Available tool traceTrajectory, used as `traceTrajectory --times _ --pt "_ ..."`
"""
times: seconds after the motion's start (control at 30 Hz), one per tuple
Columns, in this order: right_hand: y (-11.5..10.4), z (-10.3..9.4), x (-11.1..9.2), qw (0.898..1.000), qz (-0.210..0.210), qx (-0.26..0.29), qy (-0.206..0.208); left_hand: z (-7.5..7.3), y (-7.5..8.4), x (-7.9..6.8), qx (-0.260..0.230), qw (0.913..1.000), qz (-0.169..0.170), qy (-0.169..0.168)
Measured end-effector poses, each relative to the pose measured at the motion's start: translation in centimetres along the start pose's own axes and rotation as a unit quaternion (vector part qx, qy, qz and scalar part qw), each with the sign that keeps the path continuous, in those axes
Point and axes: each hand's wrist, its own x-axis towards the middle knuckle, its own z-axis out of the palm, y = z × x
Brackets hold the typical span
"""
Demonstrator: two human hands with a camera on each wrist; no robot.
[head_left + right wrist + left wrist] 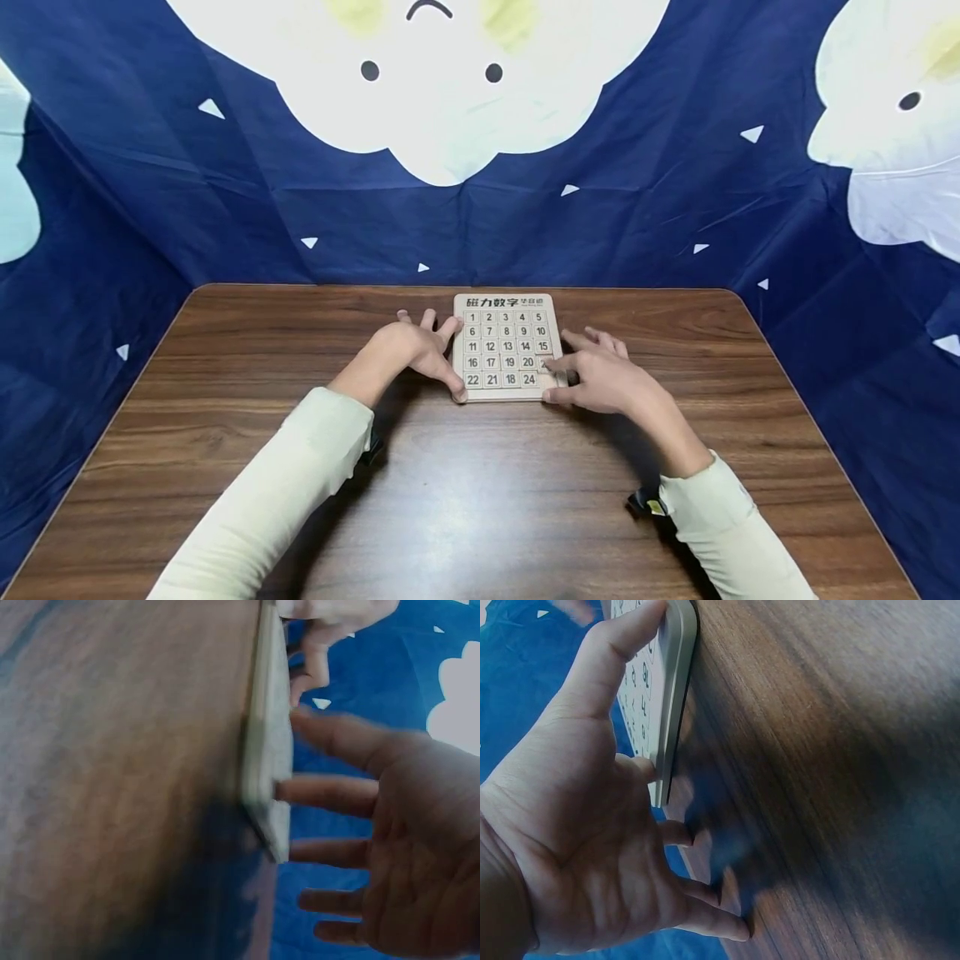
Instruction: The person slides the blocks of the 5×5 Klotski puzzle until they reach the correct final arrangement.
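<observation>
A pale wooden number slide puzzle (pixel 510 397) lies flat on the table, its numbered tiles in rows and an open slot at the near right corner. My left hand (pixel 422 348) is at its left side. The thumb touches the near left corner and the index finger the edge farther up; the other fingers spread over the table in the left wrist view. My right hand (pixel 606 377) is at the right side, its index fingertip on a number tile (pixel 543 363) above the open slot, partly covering the digits. The right thumb lies by the near right corner.
The brown wood-grain table (pixel 450 500) extends around the puzzle. Behind it and at both sides hangs a dark blue cloth (pixel 247 217) with white cloud faces and small triangles. A dark strap device (pixel 647 503) sits at the right wrist.
</observation>
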Motion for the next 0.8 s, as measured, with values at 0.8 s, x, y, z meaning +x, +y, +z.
traceTrajectory --times 0.8 --pt "-2.2 0.8 1.4 0.999 -0.014 -0.034 -0.008 0.3 -0.2 0.2 -0.004 0.9999 -0.009 0.006"
